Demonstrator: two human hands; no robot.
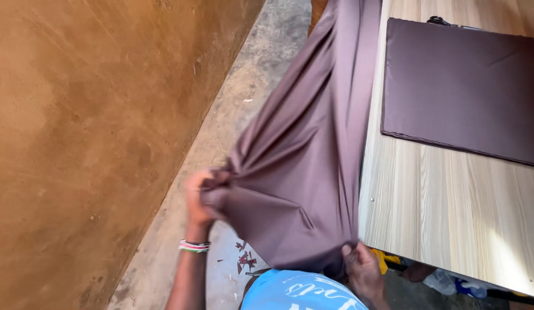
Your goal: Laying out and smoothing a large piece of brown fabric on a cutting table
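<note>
A long piece of mauve-brown cloth (304,149) hangs off the left edge of a pale wooden table (439,195) and stretches toward me. My left hand (199,198) is raised beside the table and grips a bunched edge of this cloth, pulling it taut. A beaded band circles that wrist. My right hand (362,270) is low, close to my body near the table's front corner, and pinches the cloth's lower edge. A second, folded piece of the same cloth (462,86) lies flat on the table top.
A rough ochre wall (89,143) rises close on the left. Between it and the table runs a narrow strip of grey concrete floor (244,86) with small cloth scraps (245,261). Odd items lie under the table's front edge. My blue shirt (295,293) shows below.
</note>
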